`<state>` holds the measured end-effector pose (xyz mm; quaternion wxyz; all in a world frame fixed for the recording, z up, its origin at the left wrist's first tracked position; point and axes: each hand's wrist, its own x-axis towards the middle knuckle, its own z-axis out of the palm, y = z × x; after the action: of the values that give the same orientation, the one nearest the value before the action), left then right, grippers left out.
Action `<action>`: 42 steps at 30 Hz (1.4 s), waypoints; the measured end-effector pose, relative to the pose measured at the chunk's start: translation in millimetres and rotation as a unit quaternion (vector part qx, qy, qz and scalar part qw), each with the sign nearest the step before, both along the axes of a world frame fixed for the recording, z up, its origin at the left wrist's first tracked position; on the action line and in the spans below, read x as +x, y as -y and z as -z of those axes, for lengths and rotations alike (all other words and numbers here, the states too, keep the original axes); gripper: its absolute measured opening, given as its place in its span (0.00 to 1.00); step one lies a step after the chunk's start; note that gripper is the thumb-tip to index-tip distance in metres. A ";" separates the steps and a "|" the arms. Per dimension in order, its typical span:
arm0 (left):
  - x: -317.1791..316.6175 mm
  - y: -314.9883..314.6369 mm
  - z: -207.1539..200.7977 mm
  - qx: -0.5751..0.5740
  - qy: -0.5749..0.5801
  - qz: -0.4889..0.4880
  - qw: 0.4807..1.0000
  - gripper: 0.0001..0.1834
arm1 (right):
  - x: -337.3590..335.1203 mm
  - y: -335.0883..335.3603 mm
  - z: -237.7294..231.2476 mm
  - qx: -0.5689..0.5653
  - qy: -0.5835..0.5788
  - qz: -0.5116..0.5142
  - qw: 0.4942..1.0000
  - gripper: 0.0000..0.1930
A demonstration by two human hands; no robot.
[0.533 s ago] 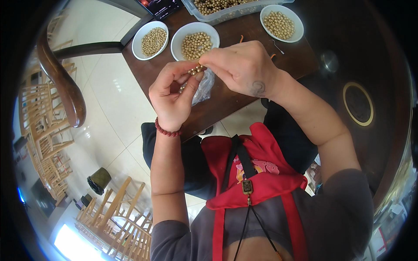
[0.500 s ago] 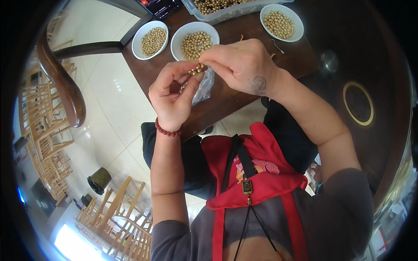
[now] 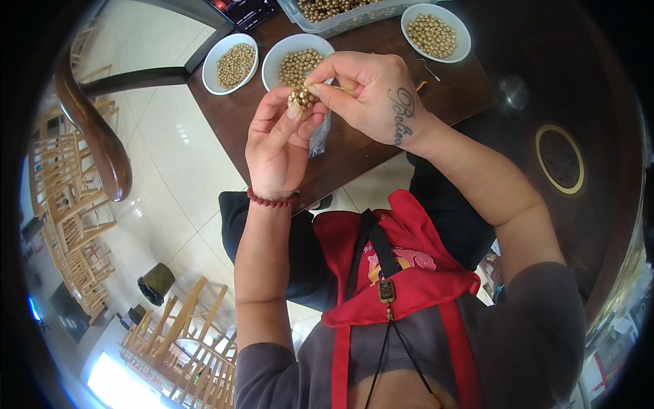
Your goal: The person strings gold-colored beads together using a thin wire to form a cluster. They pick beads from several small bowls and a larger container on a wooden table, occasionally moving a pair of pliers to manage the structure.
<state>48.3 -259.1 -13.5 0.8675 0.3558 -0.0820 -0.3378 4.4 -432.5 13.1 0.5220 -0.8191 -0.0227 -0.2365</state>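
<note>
While the left hand [image 3: 281, 146] pinches beads [image 3: 301, 99] and the right hand [image 3: 378, 99] presses fingertips together, fingers partly block 1 of 3 bowls [image 3: 270, 68] beyond.

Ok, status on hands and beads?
Left hand holding bead cluster. Right hand pinching close against it, what it grips unclear. Plastic bag partly hidden behind left hand, not blocking cluster.

A head-worn fisheye looks down from close above the hands [image 3: 381, 95].
</note>
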 end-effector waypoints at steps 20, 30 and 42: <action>-8.5 5.8 2.2 -0.008 -0.112 -0.123 0.986 0.13 | -6.1 -22.0 20.8 -0.116 0.104 -0.022 0.988 0.09; 3.4 0.9 -0.5 0.046 0.019 -0.176 0.983 0.12 | -8.8 -20.7 8.3 -0.027 0.011 -0.040 0.999 0.09; -1.4 -2.3 4.5 0.062 0.018 -0.148 0.987 0.10 | -9.6 -12.2 15.4 -0.194 0.091 -0.038 0.976 0.08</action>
<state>46.9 -256.9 -18.1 0.8828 0.4228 -0.0230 -0.2036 -5.2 -420.2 -2.2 0.3573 -0.8784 -0.1470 -0.2813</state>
